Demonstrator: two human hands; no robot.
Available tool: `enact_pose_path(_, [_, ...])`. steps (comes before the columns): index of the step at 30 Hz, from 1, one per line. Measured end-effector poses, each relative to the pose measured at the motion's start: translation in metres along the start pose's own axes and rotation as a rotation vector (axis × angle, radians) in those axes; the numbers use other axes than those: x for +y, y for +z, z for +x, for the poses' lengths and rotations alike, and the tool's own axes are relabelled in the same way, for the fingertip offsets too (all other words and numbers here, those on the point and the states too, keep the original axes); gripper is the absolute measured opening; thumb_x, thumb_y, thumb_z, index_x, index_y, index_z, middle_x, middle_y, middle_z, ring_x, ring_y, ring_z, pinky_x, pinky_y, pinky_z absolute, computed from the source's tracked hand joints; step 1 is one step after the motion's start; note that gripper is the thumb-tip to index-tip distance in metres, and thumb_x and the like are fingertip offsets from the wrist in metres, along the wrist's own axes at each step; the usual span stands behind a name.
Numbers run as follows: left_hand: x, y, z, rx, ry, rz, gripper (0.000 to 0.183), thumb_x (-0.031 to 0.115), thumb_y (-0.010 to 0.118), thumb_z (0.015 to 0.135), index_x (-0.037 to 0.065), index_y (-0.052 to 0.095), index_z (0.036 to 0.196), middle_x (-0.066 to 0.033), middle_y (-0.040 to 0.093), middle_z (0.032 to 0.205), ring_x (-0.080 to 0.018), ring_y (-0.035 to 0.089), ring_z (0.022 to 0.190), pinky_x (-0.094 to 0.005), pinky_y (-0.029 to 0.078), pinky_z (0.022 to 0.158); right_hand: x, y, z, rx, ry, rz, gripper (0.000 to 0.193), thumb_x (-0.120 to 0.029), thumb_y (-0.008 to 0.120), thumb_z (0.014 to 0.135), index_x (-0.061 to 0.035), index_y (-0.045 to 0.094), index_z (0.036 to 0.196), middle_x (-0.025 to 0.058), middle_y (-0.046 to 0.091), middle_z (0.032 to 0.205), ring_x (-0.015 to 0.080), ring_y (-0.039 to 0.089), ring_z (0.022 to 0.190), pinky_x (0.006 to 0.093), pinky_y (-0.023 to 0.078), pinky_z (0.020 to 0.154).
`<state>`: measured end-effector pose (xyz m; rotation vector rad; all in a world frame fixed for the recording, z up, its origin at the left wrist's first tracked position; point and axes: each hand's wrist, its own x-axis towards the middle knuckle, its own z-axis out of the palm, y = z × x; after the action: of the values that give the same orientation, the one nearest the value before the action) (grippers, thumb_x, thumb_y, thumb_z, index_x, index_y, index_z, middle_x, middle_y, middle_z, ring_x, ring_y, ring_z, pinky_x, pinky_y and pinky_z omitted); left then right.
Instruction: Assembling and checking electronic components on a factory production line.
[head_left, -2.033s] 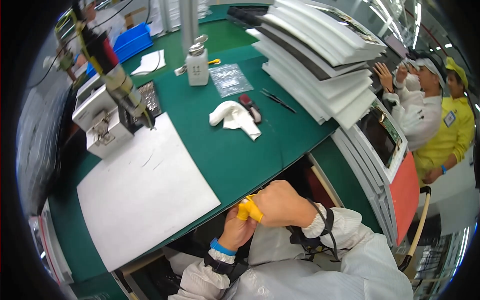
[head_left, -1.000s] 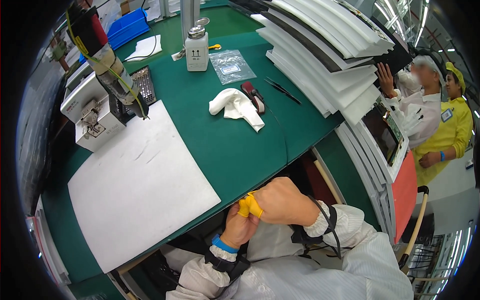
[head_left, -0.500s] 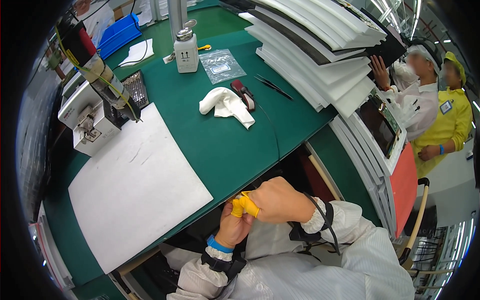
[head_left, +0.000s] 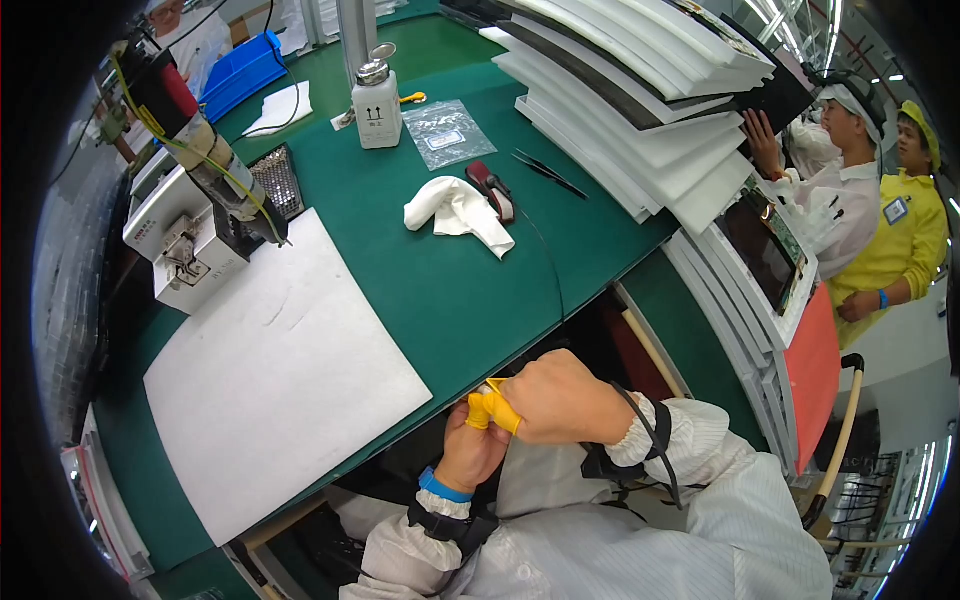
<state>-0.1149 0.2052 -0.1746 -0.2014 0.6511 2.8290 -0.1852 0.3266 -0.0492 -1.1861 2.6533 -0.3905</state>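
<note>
My left hand point(head_left: 470, 456) and my right hand point(head_left: 563, 402) meet just off the table's front edge, with their closed fingertips pressed together. Yellow finger cots point(head_left: 480, 411) cover the fingertips where the hands touch. A small pale bit shows between them, too little to name; the fingers hide whatever else is in the grip. My left wrist wears a blue wrist strap point(head_left: 444, 487). Nearest on the table is a large white foam sheet point(head_left: 290, 390), left of my hands. Farther out lie a crumpled white cloth point(head_left: 455, 215) and a dark red, corded wrist strap point(head_left: 489, 188).
Black tweezers point(head_left: 550, 173), a clear plastic bag point(head_left: 450, 133) and a white dispenser bottle point(head_left: 377, 108) are farther back. At left stands a white bench device point(head_left: 190, 245) below a cylindrical tool point(head_left: 215, 170). Stacked foam sheets point(head_left: 620, 130) rise at right, with co-workers point(head_left: 850, 200) beyond.
The whole view has shifted slightly, so the table things sit a little farther right. My hands keep the same closed grip at the table edge.
</note>
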Motion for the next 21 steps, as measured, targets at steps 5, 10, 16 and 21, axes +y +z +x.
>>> enact_pose_path(5, [-0.001,-0.007,-0.003,-0.057,-0.029,-0.04,0.027,0.029,0.054,0.095,0.012,0.053,0.116,0.0021,0.058,0.107,-0.0076,0.055,0.085,-0.0218,0.045,0.073,0.0,0.002,-0.001,0.037,-0.03,-0.015,0.015,-0.018,0.062,0.06,-0.0045,0.06,0.053,0.015,0.055,0.049,0.0311,0.057,0.044,0.0373,0.045,0.044])
enact_pose_path(10, [0.0,-0.001,-0.001,0.008,0.007,-0.015,0.026,0.028,0.054,0.095,0.011,0.053,0.115,0.0018,0.059,0.104,-0.0079,0.055,0.082,-0.0213,0.045,0.069,0.002,0.006,0.0,0.065,-0.03,-0.004,0.015,-0.018,0.063,0.06,-0.0048,0.06,0.052,0.0141,0.055,0.048,0.0306,0.057,0.043,0.0373,0.044,0.043])
enact_pose_path(16, [-0.002,-0.012,0.002,-0.056,0.065,0.022,0.027,0.028,0.055,0.095,0.011,0.053,0.115,0.0016,0.058,0.101,-0.0078,0.054,0.081,-0.0214,0.044,0.066,0.002,0.011,-0.001,0.087,-0.038,-0.009,0.02,-0.02,0.066,0.063,-0.0039,0.058,0.055,0.0131,0.054,0.05,0.0309,0.055,0.045,0.0387,0.043,0.047])
enact_pose_path(21, [0.001,-0.009,0.001,-0.036,0.001,0.007,0.028,0.029,0.056,0.094,0.011,0.054,0.115,0.0019,0.058,0.1,-0.0075,0.053,0.08,-0.0212,0.043,0.065,0.001,0.012,-0.003,0.099,-0.036,-0.04,0.029,-0.028,0.07,0.064,-0.0044,0.058,0.055,0.0111,0.055,0.051,0.0294,0.055,0.046,0.0376,0.043,0.048])
